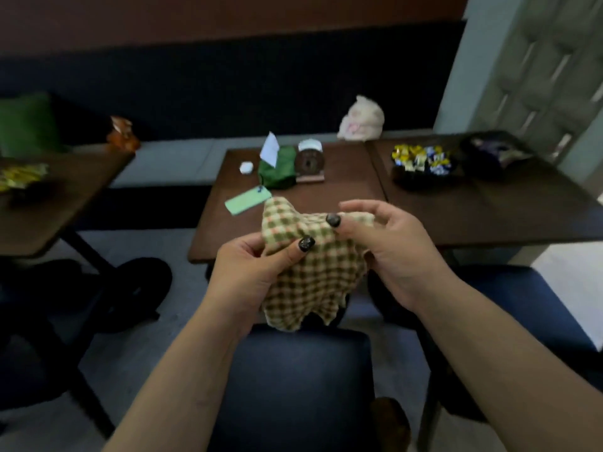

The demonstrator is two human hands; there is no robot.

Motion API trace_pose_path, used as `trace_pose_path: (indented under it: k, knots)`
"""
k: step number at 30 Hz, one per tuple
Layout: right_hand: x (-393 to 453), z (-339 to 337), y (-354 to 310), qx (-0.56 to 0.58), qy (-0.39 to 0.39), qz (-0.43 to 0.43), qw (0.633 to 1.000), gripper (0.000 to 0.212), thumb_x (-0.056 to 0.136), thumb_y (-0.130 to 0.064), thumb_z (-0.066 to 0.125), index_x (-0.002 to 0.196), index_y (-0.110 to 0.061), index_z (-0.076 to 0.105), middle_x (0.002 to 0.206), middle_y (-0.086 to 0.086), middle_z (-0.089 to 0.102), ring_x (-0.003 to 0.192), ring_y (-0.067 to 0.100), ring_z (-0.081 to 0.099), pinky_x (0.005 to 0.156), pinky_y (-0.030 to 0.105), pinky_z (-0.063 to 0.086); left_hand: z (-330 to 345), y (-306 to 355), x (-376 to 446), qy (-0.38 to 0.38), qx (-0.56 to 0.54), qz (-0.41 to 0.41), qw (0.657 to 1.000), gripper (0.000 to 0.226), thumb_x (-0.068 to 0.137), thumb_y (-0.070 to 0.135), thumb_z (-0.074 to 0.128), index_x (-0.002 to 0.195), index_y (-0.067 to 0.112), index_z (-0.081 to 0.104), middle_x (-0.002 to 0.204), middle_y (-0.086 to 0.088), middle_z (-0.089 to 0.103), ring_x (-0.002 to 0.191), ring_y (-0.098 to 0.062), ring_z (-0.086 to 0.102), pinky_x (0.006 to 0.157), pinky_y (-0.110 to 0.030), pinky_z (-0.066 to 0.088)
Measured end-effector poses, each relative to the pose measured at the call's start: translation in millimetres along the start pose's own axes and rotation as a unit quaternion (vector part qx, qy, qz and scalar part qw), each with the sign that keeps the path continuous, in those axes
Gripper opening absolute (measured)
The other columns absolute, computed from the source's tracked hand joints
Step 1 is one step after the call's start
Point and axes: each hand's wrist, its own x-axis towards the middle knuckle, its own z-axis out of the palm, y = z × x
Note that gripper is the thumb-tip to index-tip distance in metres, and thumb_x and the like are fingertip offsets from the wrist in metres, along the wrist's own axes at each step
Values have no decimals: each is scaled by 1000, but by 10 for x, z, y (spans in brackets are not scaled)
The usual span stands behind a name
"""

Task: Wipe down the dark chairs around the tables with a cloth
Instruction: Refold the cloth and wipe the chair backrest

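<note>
Cloth (313, 269), checked green and cream, held up in both hands above a dark blue chair (293, 386), its lower edge hanging loose just over the seat. Left hand (257, 272): fingers curled round the cloth's left side, thumb pressed on top of the fabric. Right hand (388, 252): thumb and forefinger pinching the upper right edge, remaining fingers loosely bent. Second dark chair (522, 305) at right, beside the first; third dark chair (49, 305) at left, blurred. Centre table (352, 190), dark wood, beyond the cloth, bearing a pale green card (244, 202), a green tissue pack (277, 168) with white sheet raised, a small round white item (246, 167), and a round object on a stand (310, 163), not identifiable. Right table (489, 216), touching the centre one: bowl of wrapped sweets (421, 163), dark bag (496, 154). Left table (65, 197), apart: yellow wrappers (19, 177). Bench (176, 164) behind: green cushion (26, 125), pale plush toy (360, 119), orange item (122, 135).
</note>
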Motion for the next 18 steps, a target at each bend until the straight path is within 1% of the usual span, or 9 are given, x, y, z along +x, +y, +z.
trace_pose_path:
  k: [2, 4, 6, 9, 12, 13, 15, 16, 18]
  knots:
    - [-132, 12, -333, -29, -24, -54, 998, 46, 60, -16, 83, 103, -12, 66, 88, 6, 75, 80, 15, 72, 59, 23, 54, 88, 282, -179, 16, -7, 35, 999, 40, 45, 27, 85, 80, 9, 78, 87, -14, 75, 82, -26, 74, 60, -29, 57]
    - [-285, 30, -646, -77, -36, -102, 991, 41, 74, -3, 77, 112, -13, 65, 92, 4, 75, 86, 13, 71, 67, 25, 57, 158, 521, -353, 31, -2, 62, 998, 47, 44, 27, 86, 84, 5, 76, 87, -14, 75, 81, -25, 74, 59, -29, 58]
    - [-451, 53, -931, -111, -45, -150, 982, 43, 81, 1, 70, 120, -13, 62, 100, 5, 74, 95, 14, 70, 81, 30, 56, 200, 752, -515, 32, 10, 80, 996, 52, 46, 31, 85, 89, 4, 74, 88, -11, 76, 83, -23, 74, 62, -31, 59]
    - [-758, 138, -1290, -140, -44, -192, 970, 44, 86, 3, 63, 126, -15, 58, 100, 3, 74, 96, 14, 69, 84, 30, 56, 213, 1026, -755, -36, 42, 69, 996, 39, 63, 38, 80, 94, 16, 76, 96, -3, 76, 90, -18, 73, 70, -32, 59]
    - [-1100, 239, -1517, -142, 8, -187, 972, 48, 86, -12, 69, 130, -21, 54, 105, 1, 73, 98, 14, 68, 88, 37, 55, 182, 1224, -1006, -105, 57, 69, 990, 26, 69, 35, 75, 91, 22, 77, 97, -2, 76, 91, -16, 72, 66, -25, 58]
    - [-1219, 280, -1558, -148, 35, -175, 973, 56, 81, -24, 75, 132, -24, 52, 110, 1, 70, 100, 14, 67, 88, 37, 55, 164, 1280, -1085, -115, 59, 78, 989, 27, 68, 33, 76, 91, 19, 77, 97, -2, 76, 92, -17, 72, 67, -25, 58]
    - [-1483, 397, -1585, -168, 78, -119, 975, 84, 59, -48, 83, 132, -25, 48, 115, -3, 65, 100, 11, 64, 80, 29, 54, 123, 1389, -1260, -125, 55, 93, 986, 30, 67, 32, 79, 92, 16, 77, 96, -4, 76, 92, -19, 72, 69, -26, 58]
    - [-1623, 461, -1564, -174, 84, -91, 977, 92, 49, -52, 83, 131, -25, 48, 111, -5, 66, 96, 10, 66, 73, 25, 53, 97, 1442, -1348, -125, 45, 96, 986, 31, 65, 31, 81, 90, 14, 77, 96, -6, 76, 92, -20, 72, 71, -29, 58]
    - [-1889, 580, -1455, -167, 62, -64, 982, 89, 49, -44, 84, 128, -21, 51, 96, -5, 73, 87, 12, 70, 67, 25, 55, 29, 1517, -1528, -119, 16, 98, 988, 32, 61, 29, 84, 88, 12, 77, 94, -10, 75, 91, -24, 73, 75, -37, 59]
